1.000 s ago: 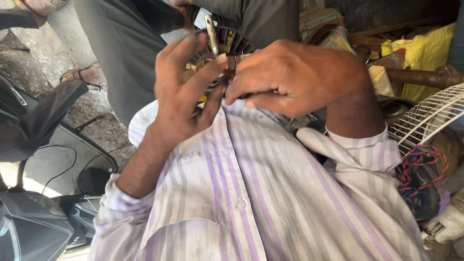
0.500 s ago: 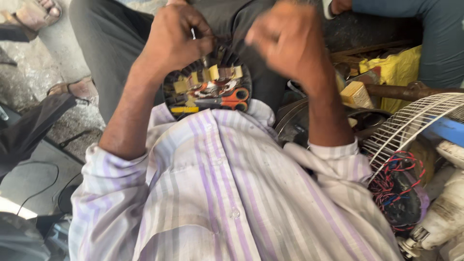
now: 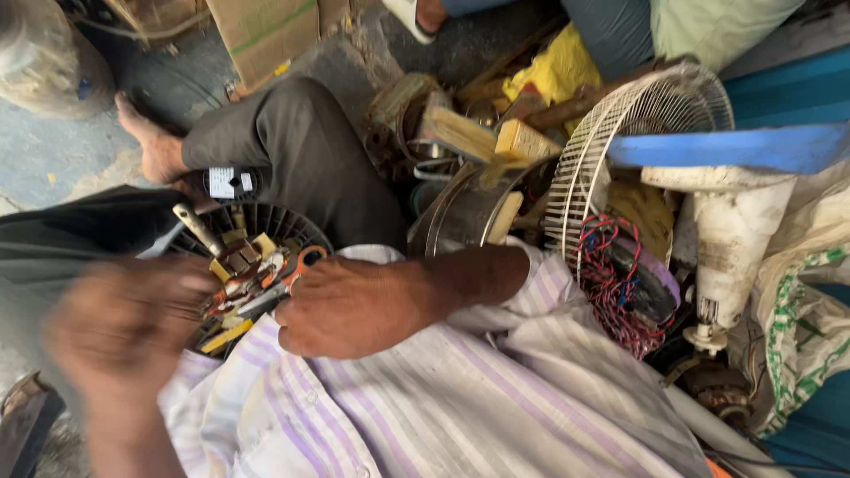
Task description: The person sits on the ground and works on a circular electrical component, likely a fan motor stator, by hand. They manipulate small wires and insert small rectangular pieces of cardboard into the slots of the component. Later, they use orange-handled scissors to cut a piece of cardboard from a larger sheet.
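Observation:
A round black ribbed tray (image 3: 292, 221) lies on my lap, filled with tools: orange-handled scissors (image 3: 297, 270), a metal-tipped tool (image 3: 197, 226), yellow blocks and copper-coloured parts. My right hand (image 3: 354, 305) rests on my striped shirt (image 3: 443, 407) against the tray's near rim, right beside the scissors. Its fingers are curled and nothing shows in them. My left hand (image 3: 124, 327) hovers at the tray's left side, heavily blurred, so its grip is unreadable.
A white wire fan guard (image 3: 620, 133) and a tangle of red and blue wire (image 3: 611, 283) crowd my right. Behind them lie a metal ring (image 3: 460, 212), a brush, yellow cloth (image 3: 553, 71) and a blue board (image 3: 735, 146). Another person's foot (image 3: 150, 146) and grey trouser leg are ahead.
Both hands have come down from over the tray. The right now rests at the tray's near rim, and the left has swung low to the left in a blur. The view tilted forward.

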